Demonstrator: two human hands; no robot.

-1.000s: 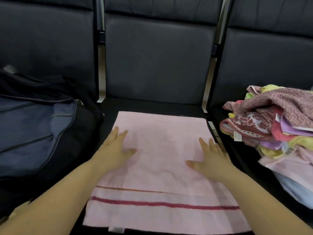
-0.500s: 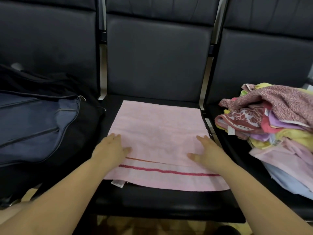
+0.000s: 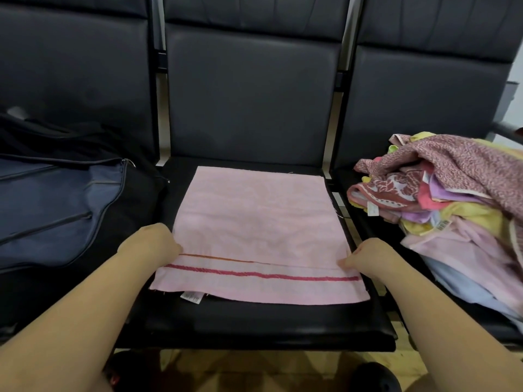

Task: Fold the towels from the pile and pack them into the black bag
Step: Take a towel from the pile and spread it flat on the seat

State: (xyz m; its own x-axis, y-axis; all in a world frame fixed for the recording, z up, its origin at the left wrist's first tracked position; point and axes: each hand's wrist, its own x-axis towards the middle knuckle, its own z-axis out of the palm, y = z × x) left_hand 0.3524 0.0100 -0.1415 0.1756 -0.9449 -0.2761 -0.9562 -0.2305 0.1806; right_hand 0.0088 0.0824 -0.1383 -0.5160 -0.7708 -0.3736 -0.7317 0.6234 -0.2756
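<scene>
— How were the fingers set?
— Both curled, pinching cloth: the left hand (image 3: 151, 244) held the pink towel (image 3: 256, 224) at its left edge, the right hand (image 3: 368, 257) at its right edge.
— And the towel?
— Flat on the middle seat (image 3: 254, 321), folded, red stripe nearest. The black bag (image 3: 56, 210) lay left, the towel pile (image 3: 452, 210) right.

Left hand (image 3: 151, 244) fingers curled, right hand (image 3: 369, 257) likewise, forearms extended
</scene>
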